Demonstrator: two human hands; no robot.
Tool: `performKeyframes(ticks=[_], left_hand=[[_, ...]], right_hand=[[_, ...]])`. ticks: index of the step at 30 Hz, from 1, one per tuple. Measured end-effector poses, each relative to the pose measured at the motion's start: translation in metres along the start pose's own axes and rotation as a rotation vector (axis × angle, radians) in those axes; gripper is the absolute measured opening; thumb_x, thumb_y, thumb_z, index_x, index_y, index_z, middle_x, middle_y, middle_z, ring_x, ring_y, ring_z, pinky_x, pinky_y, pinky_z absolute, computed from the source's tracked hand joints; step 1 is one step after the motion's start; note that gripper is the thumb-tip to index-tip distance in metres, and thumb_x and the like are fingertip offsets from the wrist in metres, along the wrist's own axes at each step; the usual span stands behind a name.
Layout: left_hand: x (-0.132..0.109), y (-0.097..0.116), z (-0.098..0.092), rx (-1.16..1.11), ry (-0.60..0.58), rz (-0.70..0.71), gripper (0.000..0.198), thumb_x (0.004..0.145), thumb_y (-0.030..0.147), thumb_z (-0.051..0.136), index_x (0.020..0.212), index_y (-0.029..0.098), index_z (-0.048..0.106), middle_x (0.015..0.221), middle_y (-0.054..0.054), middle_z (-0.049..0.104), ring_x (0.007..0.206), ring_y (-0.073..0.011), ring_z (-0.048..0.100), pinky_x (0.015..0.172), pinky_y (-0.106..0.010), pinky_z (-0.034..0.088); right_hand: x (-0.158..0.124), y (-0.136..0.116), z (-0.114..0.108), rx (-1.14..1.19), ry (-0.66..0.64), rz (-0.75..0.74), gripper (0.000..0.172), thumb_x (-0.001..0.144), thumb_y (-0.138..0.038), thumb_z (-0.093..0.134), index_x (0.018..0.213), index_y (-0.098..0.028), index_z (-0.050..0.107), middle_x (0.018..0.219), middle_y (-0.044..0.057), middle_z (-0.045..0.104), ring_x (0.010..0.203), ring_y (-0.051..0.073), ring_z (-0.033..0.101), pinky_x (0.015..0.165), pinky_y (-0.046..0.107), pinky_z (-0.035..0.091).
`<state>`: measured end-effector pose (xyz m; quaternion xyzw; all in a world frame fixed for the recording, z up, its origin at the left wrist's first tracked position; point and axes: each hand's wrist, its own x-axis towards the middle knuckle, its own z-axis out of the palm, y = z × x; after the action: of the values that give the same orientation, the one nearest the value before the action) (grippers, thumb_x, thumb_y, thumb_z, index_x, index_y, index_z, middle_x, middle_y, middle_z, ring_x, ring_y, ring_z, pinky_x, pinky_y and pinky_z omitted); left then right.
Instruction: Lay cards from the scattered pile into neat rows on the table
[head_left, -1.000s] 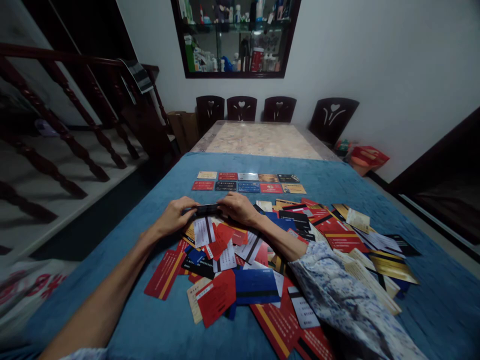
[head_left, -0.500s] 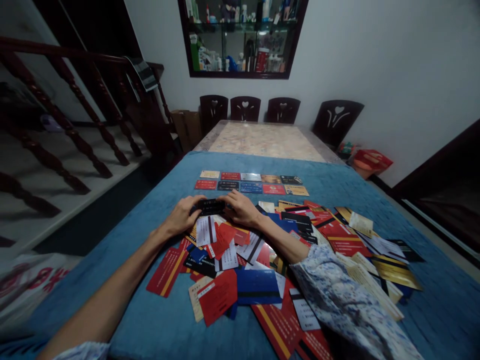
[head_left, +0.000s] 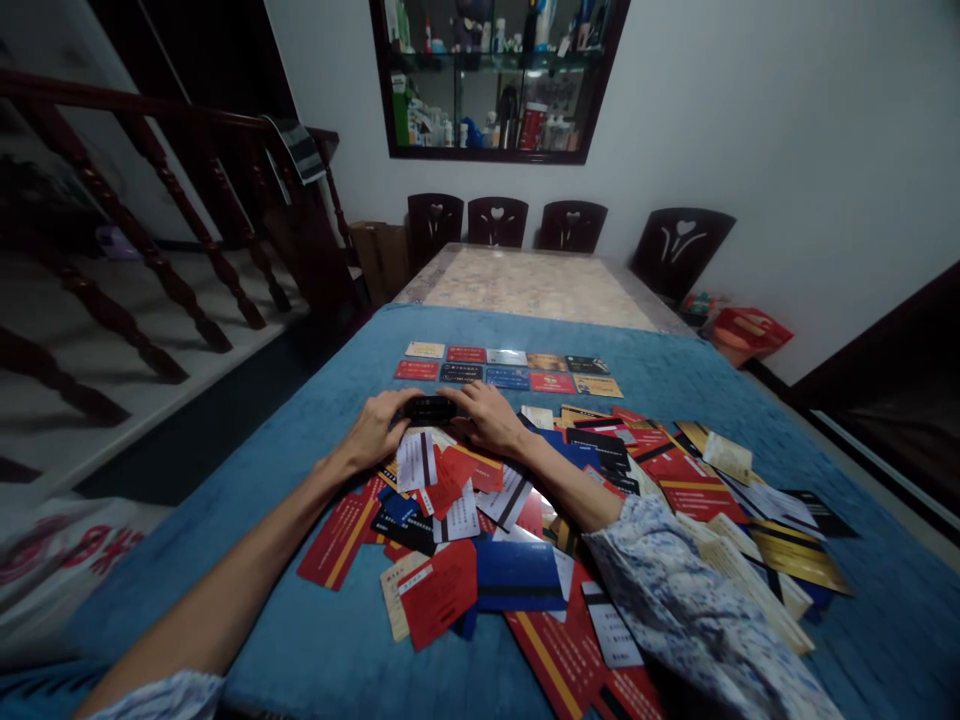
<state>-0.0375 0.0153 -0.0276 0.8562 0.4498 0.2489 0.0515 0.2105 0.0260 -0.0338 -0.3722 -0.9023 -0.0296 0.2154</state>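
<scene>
A black card [head_left: 432, 410] is held between both hands above the near side of the laid-out rows. My left hand [head_left: 381, 428] grips its left end between thumb and fingers. On its right end, my right hand [head_left: 486, 415] closes with the fingertips. Just beyond lie two neat rows of cards, among them a black card [head_left: 461, 372], a blue card [head_left: 508, 378] and a red card [head_left: 553, 383]. Below my hands spreads a loose heap of overlapping cards, with a white striped card [head_left: 417, 462], a red card [head_left: 442, 600] and a blue card [head_left: 520, 576].
A blue cloth [head_left: 337, 370] covers the near part of the table; its far stone top [head_left: 525, 280] is bare. Dark chairs [head_left: 497, 222] stand behind. More cards, including a gold card [head_left: 799, 555], lie at right. A plastic bag [head_left: 67, 560] sits at left.
The view has shifted slightly, so everything appears a little further right. Both hands keep hold of the black card, which looks tilted a bit differently.
</scene>
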Motion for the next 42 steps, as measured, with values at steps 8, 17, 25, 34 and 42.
performKeyframes(ticks=[8,17,25,34,42], left_hand=[[0.000,-0.002,0.004,0.022,0.012,0.000,0.044,0.088,0.015,0.049,0.131,0.019,0.058,0.119,-0.010,0.069,0.107,-0.0254,0.062,0.098,-0.043,0.049],[0.004,0.002,0.003,-0.053,0.020,0.002,0.053,0.083,0.019,0.055,0.136,0.020,0.055,0.121,-0.010,0.067,0.112,-0.0276,0.060,0.100,-0.046,0.049],[0.008,0.000,0.001,-0.029,-0.018,-0.010,0.053,0.082,0.023,0.058,0.135,0.016,0.054,0.122,-0.012,0.066,0.114,-0.0298,0.059,0.102,-0.048,0.047],[0.022,0.004,-0.007,0.042,-0.101,0.010,0.050,0.083,0.022,0.059,0.132,0.016,0.054,0.124,-0.014,0.063,0.117,-0.0309,0.056,0.102,-0.049,0.045],[0.034,0.008,-0.015,0.130,-0.175,0.032,0.051,0.084,0.027,0.060,0.134,0.020,0.053,0.129,-0.014,0.055,0.117,-0.0329,0.050,0.096,-0.051,0.043]], right_hand=[[0.001,-0.003,-0.005,-0.026,-0.037,-0.007,0.053,0.095,-0.034,0.054,0.145,-0.017,0.051,0.110,0.015,0.060,0.101,0.027,0.047,0.082,0.038,0.038],[0.002,0.003,-0.003,0.019,0.000,0.006,0.061,0.092,-0.035,0.059,0.148,-0.014,0.045,0.118,0.017,0.056,0.105,0.029,0.045,0.086,0.043,0.041],[0.003,-0.005,-0.021,-0.030,-0.100,0.132,0.063,0.087,-0.031,0.066,0.144,-0.013,0.049,0.125,0.017,0.058,0.112,0.029,0.046,0.089,0.040,0.039],[0.006,-0.002,-0.028,-0.041,-0.134,0.185,0.061,0.087,-0.036,0.066,0.142,-0.016,0.049,0.127,0.016,0.058,0.116,0.028,0.047,0.091,0.040,0.039],[0.011,0.000,-0.036,-0.094,-0.169,0.233,0.060,0.087,-0.042,0.067,0.141,-0.019,0.053,0.128,0.016,0.054,0.118,0.030,0.045,0.090,0.043,0.042]])
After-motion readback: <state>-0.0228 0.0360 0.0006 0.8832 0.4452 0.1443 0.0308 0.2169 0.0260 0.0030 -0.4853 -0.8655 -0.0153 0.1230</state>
